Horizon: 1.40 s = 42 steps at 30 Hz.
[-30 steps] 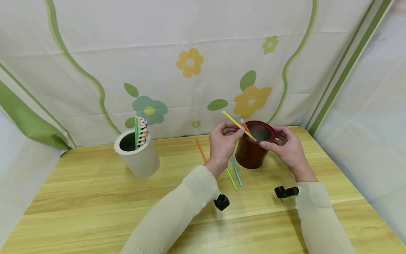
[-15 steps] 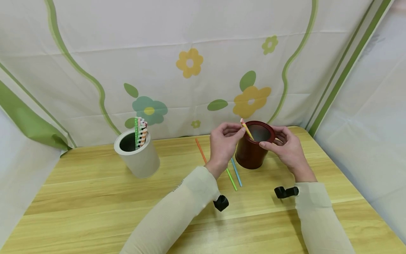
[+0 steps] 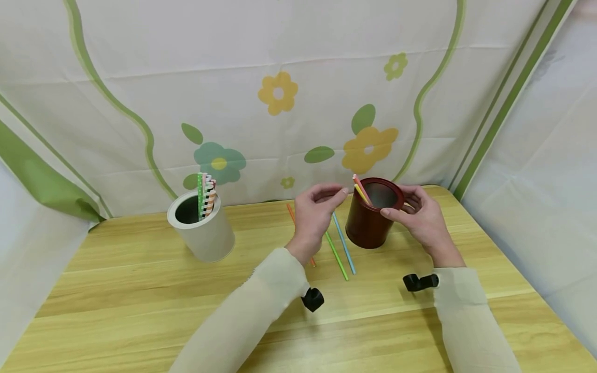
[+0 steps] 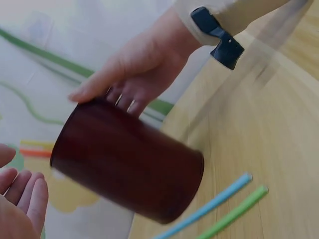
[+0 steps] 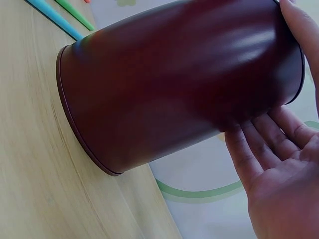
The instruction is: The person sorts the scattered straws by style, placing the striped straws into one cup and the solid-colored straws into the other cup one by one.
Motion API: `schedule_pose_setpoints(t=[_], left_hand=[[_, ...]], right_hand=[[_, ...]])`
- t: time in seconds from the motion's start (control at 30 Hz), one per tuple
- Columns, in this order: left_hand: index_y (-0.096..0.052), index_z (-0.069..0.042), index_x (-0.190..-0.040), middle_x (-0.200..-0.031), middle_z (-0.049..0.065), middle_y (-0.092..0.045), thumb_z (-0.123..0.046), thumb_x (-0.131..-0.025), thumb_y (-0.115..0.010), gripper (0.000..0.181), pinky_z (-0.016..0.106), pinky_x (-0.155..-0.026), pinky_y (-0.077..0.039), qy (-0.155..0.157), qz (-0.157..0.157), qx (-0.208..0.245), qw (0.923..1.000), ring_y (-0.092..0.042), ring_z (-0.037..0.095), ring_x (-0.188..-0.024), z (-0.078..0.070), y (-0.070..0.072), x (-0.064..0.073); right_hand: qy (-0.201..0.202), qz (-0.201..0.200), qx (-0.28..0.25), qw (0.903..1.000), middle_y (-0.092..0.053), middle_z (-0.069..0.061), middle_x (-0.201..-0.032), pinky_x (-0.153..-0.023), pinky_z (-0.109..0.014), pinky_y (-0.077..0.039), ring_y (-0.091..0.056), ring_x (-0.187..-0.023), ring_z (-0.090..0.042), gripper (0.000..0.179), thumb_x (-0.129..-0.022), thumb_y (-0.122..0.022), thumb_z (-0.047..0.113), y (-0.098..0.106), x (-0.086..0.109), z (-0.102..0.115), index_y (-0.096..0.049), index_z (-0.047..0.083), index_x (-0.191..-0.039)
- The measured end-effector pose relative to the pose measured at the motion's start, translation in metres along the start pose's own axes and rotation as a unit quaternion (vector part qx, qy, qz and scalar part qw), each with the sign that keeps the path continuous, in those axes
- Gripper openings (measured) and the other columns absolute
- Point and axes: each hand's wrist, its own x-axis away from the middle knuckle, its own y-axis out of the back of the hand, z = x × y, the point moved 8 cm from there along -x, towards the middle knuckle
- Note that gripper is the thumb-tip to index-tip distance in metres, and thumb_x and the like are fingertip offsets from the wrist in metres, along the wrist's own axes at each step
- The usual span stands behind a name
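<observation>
A dark red, glossy cup [image 3: 368,228] stands on the wooden table. My right hand [image 3: 425,223] holds it, thumb on the rim and fingers round the far right side. Inside lean a yellow straw [image 3: 361,194] and a reddish-pink straw [image 3: 359,183], their upper ends above the rim. Left of the cup hovers my left hand [image 3: 313,215], with nothing between its loosely bent fingers. Beneath it lie an orange straw [image 3: 291,212], partly hidden by the hand, a green straw [image 3: 337,256] and a blue straw [image 3: 344,243]. The left wrist view shows the cup [image 4: 127,159] from the side.
On the left of the table [image 3: 140,300] stands an off-white cup [image 3: 210,238] with several patterned straws [image 3: 207,197] in it. A white curtain [image 3: 280,41] with printed flowers hangs right behind the table's back edge.
The yellow straw has gone down into the dark red cup and been let go. My left hand has drawn back to the left. The right hand has stayed on the cup.
</observation>
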Motion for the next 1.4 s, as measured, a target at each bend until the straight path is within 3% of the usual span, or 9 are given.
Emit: schedule_pose_setpoints(t=[0.17,0.33,0.53,0.67,0.73,0.87,1.0,1.17,1.4], left_hand=[[-0.082,-0.005,-0.111,-0.106,0.010,-0.083,-0.017,-0.096,-0.084,0.020,0.032,-0.097,-0.066,0.040,0.008,0.005,0.9992,-0.080,0.013,-0.092,0.012,0.024,-0.004],[-0.081,-0.002,-0.109,-0.101,0.010,-0.082,-0.011,-0.095,-0.084,0.017,0.040,-0.100,-0.066,0.062,-0.012,0.003,0.9980,-0.082,0.021,-0.094,0.025,0.053,-0.007],[-0.081,0.000,-0.108,-0.102,0.012,-0.081,-0.008,-0.095,-0.083,0.016,0.039,-0.095,-0.067,0.082,-0.077,-0.050,0.9924,-0.081,0.028,-0.099,0.044,0.089,-0.007],[-0.081,0.000,-0.103,-0.098,0.013,-0.081,-0.008,-0.094,-0.084,0.013,0.038,-0.087,-0.069,0.105,-0.134,-0.109,0.9794,-0.081,0.033,-0.093,0.057,0.111,-0.007],[-0.081,-0.001,-0.101,-0.095,0.012,-0.081,-0.009,-0.093,-0.085,0.012,0.037,-0.083,-0.069,0.115,-0.147,-0.134,0.9732,-0.081,0.034,-0.090,0.062,0.117,-0.008],[-0.081,-0.002,-0.099,-0.089,0.010,-0.080,-0.011,-0.092,-0.086,0.013,0.030,-0.075,-0.066,0.118,-0.147,-0.168,0.9676,-0.078,0.023,-0.077,0.071,0.124,-0.013],[-0.082,-0.004,-0.097,-0.089,0.009,-0.080,-0.012,-0.090,-0.088,0.012,0.024,-0.070,-0.062,0.099,-0.134,-0.216,0.9619,-0.072,0.013,-0.073,0.075,0.125,-0.017],[-0.081,-0.004,-0.094,-0.091,0.012,-0.079,-0.013,-0.088,-0.089,0.014,0.032,-0.077,-0.062,0.066,-0.120,-0.284,0.9489,-0.072,0.020,-0.080,0.073,0.120,-0.019],[-0.078,-0.007,-0.088,-0.093,0.010,-0.078,-0.019,-0.088,-0.090,0.017,0.044,-0.087,-0.062,0.103,-0.123,-0.340,0.9269,-0.070,0.026,-0.086,0.078,0.114,-0.022]], right_hand=[[-0.003,0.000,-0.001,1.0000,-0.059,0.013,-0.134,-0.099,-0.004,-0.052,-0.058,-0.124,-0.001,0.059,-0.093,-0.086,0.014,0.000,0.001,0.001,-0.056,0.006,-0.143],[-0.002,-0.003,-0.001,1.0000,-0.059,0.013,-0.134,-0.099,-0.004,-0.052,-0.058,-0.124,-0.001,0.057,-0.093,-0.086,0.014,0.000,0.001,0.001,-0.057,0.009,-0.141],[0.003,-0.002,-0.001,1.0000,-0.059,0.015,-0.133,-0.099,-0.005,-0.052,-0.059,-0.123,-0.001,0.056,-0.093,-0.086,0.014,-0.001,0.001,0.000,-0.057,0.008,-0.141],[0.003,0.000,-0.002,1.0000,-0.059,0.014,-0.134,-0.099,-0.005,-0.052,-0.059,-0.124,-0.002,0.056,-0.093,-0.085,0.013,-0.001,0.001,0.000,-0.057,0.008,-0.141],[0.003,0.000,-0.003,1.0000,-0.059,0.014,-0.134,-0.099,-0.005,-0.052,-0.058,-0.124,-0.002,0.056,-0.093,-0.086,0.013,-0.001,0.001,0.000,-0.057,0.009,-0.141],[0.002,-0.002,-0.002,1.0000,-0.059,0.014,-0.134,-0.100,-0.005,-0.052,-0.058,-0.125,-0.002,0.055,-0.093,-0.086,0.013,-0.001,0.000,0.000,-0.058,0.010,-0.140],[0.002,-0.007,-0.005,1.0000,-0.060,0.014,-0.133,-0.099,-0.005,-0.052,-0.058,-0.124,-0.002,0.054,-0.093,-0.085,0.011,0.000,0.000,0.000,-0.058,0.010,-0.139],[0.007,-0.011,-0.018,0.9998,-0.061,0.013,-0.131,-0.098,-0.005,-0.052,-0.059,-0.123,-0.005,0.054,-0.092,-0.085,0.007,0.000,-0.001,0.001,-0.058,0.008,-0.140],[0.004,-0.013,-0.027,0.9996,-0.062,0.013,-0.132,-0.098,-0.005,-0.052,-0.058,-0.124,-0.006,0.055,-0.091,-0.085,0.005,-0.001,-0.001,-0.002,-0.059,0.008,-0.139]])
